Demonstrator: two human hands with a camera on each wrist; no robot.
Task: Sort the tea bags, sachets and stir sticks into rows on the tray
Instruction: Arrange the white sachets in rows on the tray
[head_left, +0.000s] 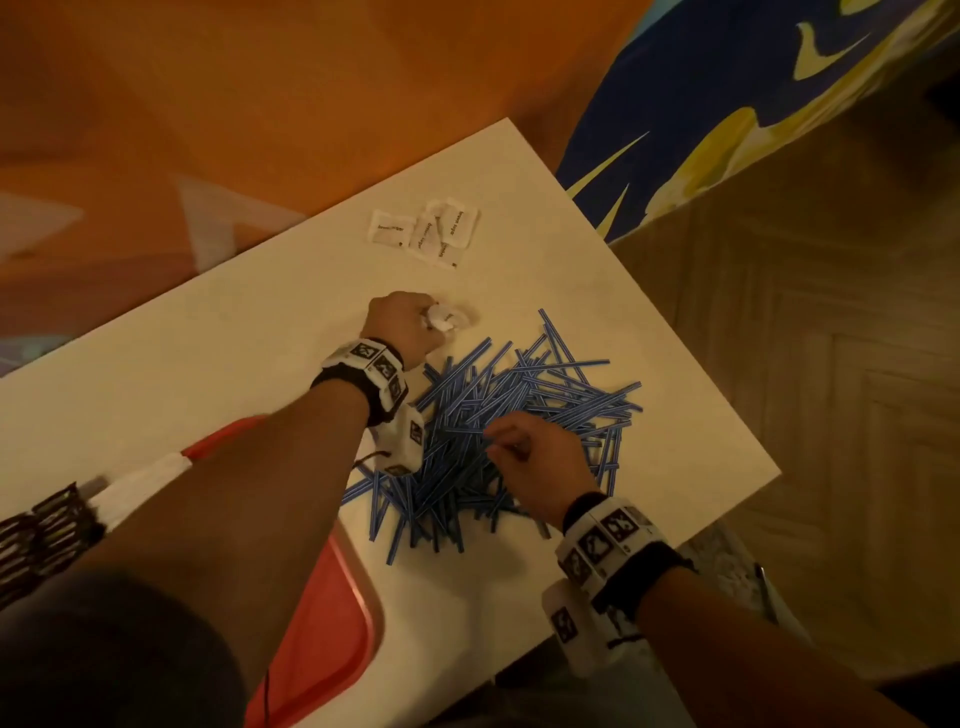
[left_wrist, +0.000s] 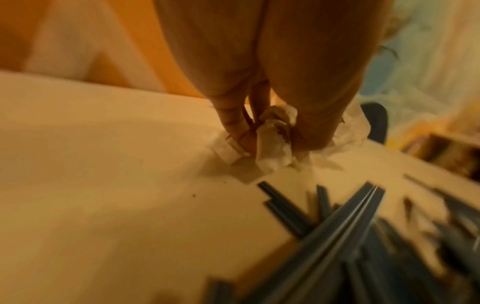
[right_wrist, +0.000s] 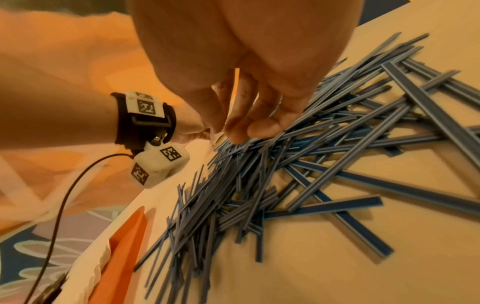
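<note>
Blue stir sticks (head_left: 498, 431), white sachets (head_left: 423, 231), red tray (head_left: 332, 639)

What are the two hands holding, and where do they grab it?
The left hand grips a bunch of white sachets, fingers curled round their middles. The right hand hovers over the blue stir sticks, fingers loosely curled, holding nothing.

I see a white table (head_left: 260, 332) that carries everything. A big loose pile of blue stir sticks (head_left: 498, 431) lies on it, nearer to the right edge. A small group of white sachets (head_left: 423, 234) lies flat close to the far corner, well apart from the pile. A red tray (head_left: 327, 639) rests at the near edge, with a white cloth (head_left: 140, 483) beside it at the left.
</note>
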